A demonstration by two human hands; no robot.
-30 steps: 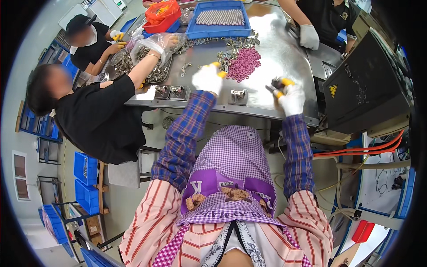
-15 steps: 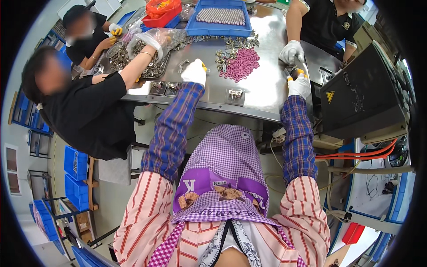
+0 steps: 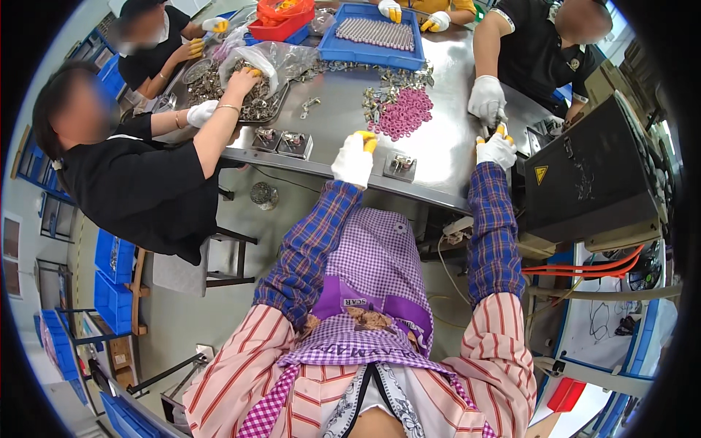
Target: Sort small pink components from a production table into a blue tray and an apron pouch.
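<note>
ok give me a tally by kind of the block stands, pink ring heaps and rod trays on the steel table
Block stands: 3 (one close to the left hand, two side by side further left)
Pink ring heap: 1
Blue rod tray: 1
Total: 5

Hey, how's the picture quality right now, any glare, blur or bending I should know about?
Head view: bright glare on the bare metal tabletop, right of the pink rings; head view: fisheye bending, with black corners around the round image; head view: a blurred patch over the face of the nearer co-worker at left; head view: purple checked apron evenly lit.
</note>
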